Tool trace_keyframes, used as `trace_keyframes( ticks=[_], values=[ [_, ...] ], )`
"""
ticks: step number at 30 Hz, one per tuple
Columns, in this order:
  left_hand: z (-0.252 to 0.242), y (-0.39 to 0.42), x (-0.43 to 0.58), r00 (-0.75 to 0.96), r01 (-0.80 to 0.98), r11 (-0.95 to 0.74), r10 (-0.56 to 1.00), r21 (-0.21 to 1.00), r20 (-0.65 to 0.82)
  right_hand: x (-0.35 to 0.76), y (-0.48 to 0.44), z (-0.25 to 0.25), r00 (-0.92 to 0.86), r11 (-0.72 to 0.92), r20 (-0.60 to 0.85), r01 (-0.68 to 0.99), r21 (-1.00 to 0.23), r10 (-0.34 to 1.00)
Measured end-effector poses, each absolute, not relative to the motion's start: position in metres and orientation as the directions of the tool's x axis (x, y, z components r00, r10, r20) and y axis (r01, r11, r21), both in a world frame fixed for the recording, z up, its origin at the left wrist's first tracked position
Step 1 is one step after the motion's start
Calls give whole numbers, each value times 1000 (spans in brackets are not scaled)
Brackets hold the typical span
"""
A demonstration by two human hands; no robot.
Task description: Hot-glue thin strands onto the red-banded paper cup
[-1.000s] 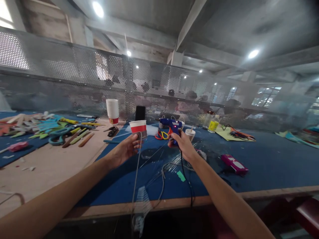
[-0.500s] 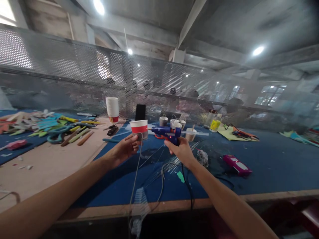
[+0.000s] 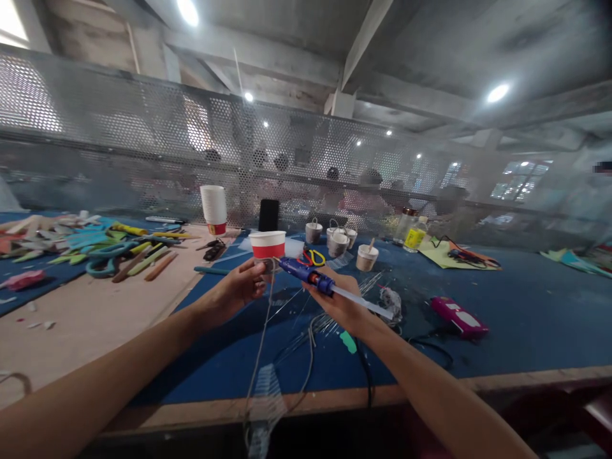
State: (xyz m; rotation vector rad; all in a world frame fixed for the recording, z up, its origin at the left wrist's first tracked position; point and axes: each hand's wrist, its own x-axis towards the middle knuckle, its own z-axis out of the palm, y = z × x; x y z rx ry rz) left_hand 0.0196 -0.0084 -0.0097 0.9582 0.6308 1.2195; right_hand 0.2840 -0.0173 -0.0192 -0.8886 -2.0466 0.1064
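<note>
My left hand (image 3: 248, 280) grips a paper cup (image 3: 268, 245), white with a red band, near its base. Grey cord (image 3: 264, 331) is wound at the cup's lower part and trails down past the table edge. In my right hand (image 3: 337, 296) is a blue glue gun (image 3: 301, 270), a clear glue stick (image 3: 361, 301) jutting from its back. Its nozzle points at the lower right side of the cup, close to the cord; whether it touches I cannot tell. The fingers on the handle are partly hidden by the gun.
Small cord-wrapped cups (image 3: 337, 243) with handles stand behind, near scissors (image 3: 313, 257) and a phone (image 3: 268, 215). Stacked paper cups (image 3: 213, 207), markers (image 3: 148, 261) and foam cutouts (image 3: 90, 239) are left. A magenta box-like object (image 3: 459, 317) and a bottle (image 3: 415, 234) lie right.
My right hand has tilted the glue gun, lowering its back end and bringing the nozzle down from the cup's red band to its lower part. The left hand holds the cup nearly in place.
</note>
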Motion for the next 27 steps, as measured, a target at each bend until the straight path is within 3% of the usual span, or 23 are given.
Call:
trace_keyframes(
  ticks=[8, 27],
  values=[
    [-11, -6, 19, 260, -465, 39, 961, 884, 95, 285, -17, -20, -390, 765, 698, 533, -361, 601],
    [-9, -9, 20, 254, -459, 32, 962, 888, 97, 284, -22, -14, -417, 710, 668, 661, -243, 617]
  ],
)
